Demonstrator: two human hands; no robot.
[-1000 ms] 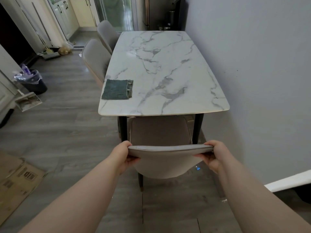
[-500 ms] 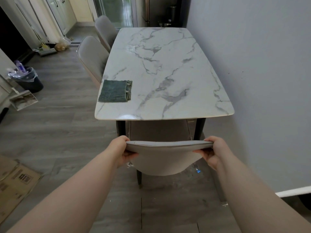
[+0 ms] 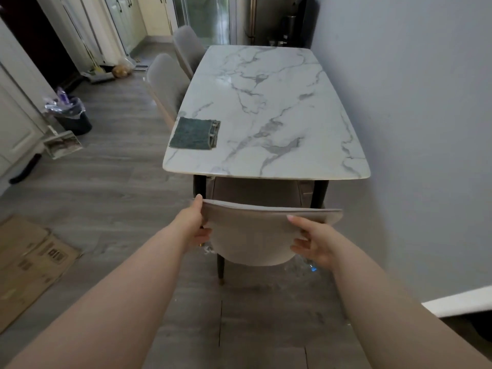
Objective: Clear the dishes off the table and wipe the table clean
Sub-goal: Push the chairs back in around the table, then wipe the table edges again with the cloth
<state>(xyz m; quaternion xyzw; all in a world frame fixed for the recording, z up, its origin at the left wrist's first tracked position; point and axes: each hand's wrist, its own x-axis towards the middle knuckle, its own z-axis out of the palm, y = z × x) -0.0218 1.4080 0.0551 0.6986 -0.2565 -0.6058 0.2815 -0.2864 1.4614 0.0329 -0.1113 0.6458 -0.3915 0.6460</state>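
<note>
The white marble table [image 3: 266,107] carries only a folded green cloth [image 3: 194,133], which lies near its front left corner. No dishes are in view. A grey chair [image 3: 253,235] is tucked under the table's near end, its backrest towards me. My left hand [image 3: 195,222] grips the left end of the backrest, thumb at the top edge. On the camera side of the backrest, towards its right, my right hand [image 3: 311,242] has its fingers apart; the thumb lies against the fabric and nothing is in its grasp.
Two more grey chairs [image 3: 167,81] stand along the table's left side. The grey wall [image 3: 412,129] runs close along the right. On the floor to the left are a black bin [image 3: 73,115], a dustpan [image 3: 62,144] and flattened cardboard [image 3: 29,262].
The chair has slid further under the table. My right hand has come off the backrest's right end and spread its fingers. My left hand keeps its hold. The view has shifted to the right.
</note>
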